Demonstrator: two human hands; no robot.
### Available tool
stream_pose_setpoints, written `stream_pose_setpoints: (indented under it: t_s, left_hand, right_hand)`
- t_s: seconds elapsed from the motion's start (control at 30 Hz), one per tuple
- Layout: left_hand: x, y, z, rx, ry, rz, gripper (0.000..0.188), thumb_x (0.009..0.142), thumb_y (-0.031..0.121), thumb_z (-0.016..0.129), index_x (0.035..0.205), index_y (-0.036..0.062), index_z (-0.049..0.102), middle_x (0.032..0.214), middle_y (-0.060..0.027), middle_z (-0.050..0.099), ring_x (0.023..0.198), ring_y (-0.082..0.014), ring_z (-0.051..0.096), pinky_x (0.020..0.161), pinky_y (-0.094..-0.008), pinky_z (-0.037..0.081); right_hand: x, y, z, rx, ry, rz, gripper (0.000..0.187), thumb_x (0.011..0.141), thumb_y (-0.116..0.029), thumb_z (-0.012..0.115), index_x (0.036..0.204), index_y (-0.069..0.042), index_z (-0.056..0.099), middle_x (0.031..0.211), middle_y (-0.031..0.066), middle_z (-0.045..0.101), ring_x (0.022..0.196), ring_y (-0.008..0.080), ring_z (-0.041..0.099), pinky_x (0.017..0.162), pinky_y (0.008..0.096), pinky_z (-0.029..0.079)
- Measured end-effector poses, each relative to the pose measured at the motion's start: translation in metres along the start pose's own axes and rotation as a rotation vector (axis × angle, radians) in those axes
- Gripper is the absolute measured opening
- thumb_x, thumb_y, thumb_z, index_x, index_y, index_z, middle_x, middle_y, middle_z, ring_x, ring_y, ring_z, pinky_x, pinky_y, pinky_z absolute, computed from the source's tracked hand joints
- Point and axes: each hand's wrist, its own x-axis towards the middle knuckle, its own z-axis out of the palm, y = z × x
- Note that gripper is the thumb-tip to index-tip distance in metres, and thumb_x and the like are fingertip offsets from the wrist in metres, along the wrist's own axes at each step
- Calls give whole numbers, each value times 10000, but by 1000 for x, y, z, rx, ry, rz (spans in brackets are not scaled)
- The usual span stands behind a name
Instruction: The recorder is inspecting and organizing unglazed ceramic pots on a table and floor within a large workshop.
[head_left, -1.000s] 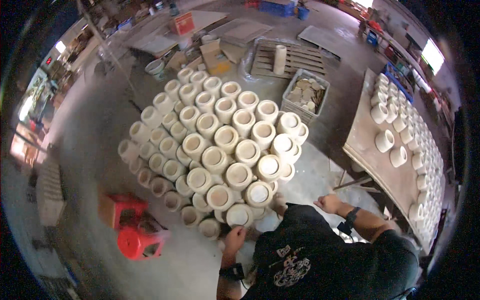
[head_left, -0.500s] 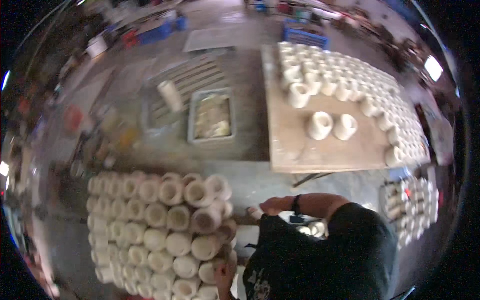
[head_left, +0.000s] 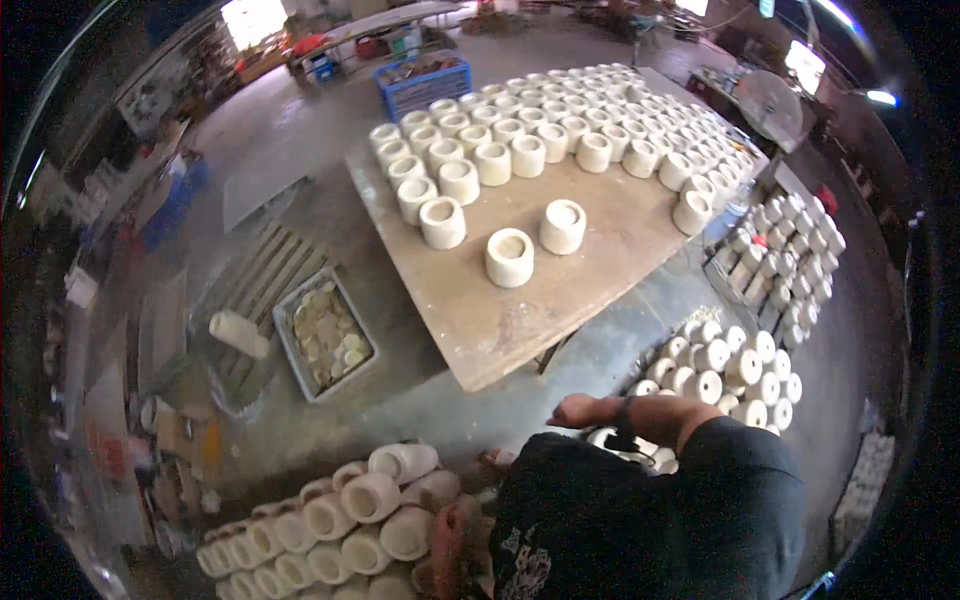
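Note:
My right hand (head_left: pixel 574 410) hangs in the air just below the near corner of the wooden table (head_left: pixel 470 310), with a dark watch on its wrist. Nothing is in it. My left hand (head_left: pixel 448 532) is low at the edge of a stack of white plaster cylinders (head_left: pixel 370 497) lying on their sides, touching or almost touching one of them. Its fingers are partly hidden by my dark shirt. Two white cylinders (head_left: pixel 510 257) stand alone at the table's middle, in front of many rows of the same kind (head_left: pixel 560 125).
A grey crate of pale discs (head_left: pixel 327 335) sits on the concrete floor beside a wooden pallet (head_left: pixel 262 280). More white cylinders are piled on the floor at right (head_left: pixel 730 365) and on racks (head_left: pixel 790 250). A blue crate (head_left: pixel 425 85) stands behind the table.
My head has turned from the stacked cylinders to the table, which now fills the middle. My right hand has lifted away from the stack and is out in front of me.

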Motion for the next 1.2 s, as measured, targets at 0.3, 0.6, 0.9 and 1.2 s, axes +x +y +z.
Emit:
stream_pose_setpoints:
  t_s: [0.3,0.6,0.9,1.2]
  left_hand:
    - [86,17,12,-10,-10,258,417,924,370,581,1188,48,608,891,-134,668,814,-277,639,746,-389,493]
    - [106,133,-15,162,-134,-11,416,932,363,574,1201,48,602,907,-173,668,832,-288,650,744,-404,495]
    - [202,198,17,292,5,289,407,918,388,568,1152,58,609,995,-207,660,950,-393,624,821,-468,492]
    - [270,292,50,552,152,379,687,855,380,645,1420,88,387,1301,-249,503,1237,-409,461,1018,-502,376]
  right_hand:
    - [-28,78,-34,155,273,304,344,875,-387,579,1000,-72,644,932,212,667,897,415,626,783,499,499]
    - [61,155,-195,95,843,322,395,833,-273,660,1171,-96,557,1180,203,560,1066,399,559,909,465,477]
    - [175,182,-294,-104,742,375,364,936,-224,431,1254,-59,489,1109,226,612,1037,390,602,923,494,464]
    - [174,155,-264,-95,630,-221,545,831,-85,559,1357,-121,424,1101,215,607,996,421,596,858,515,478]
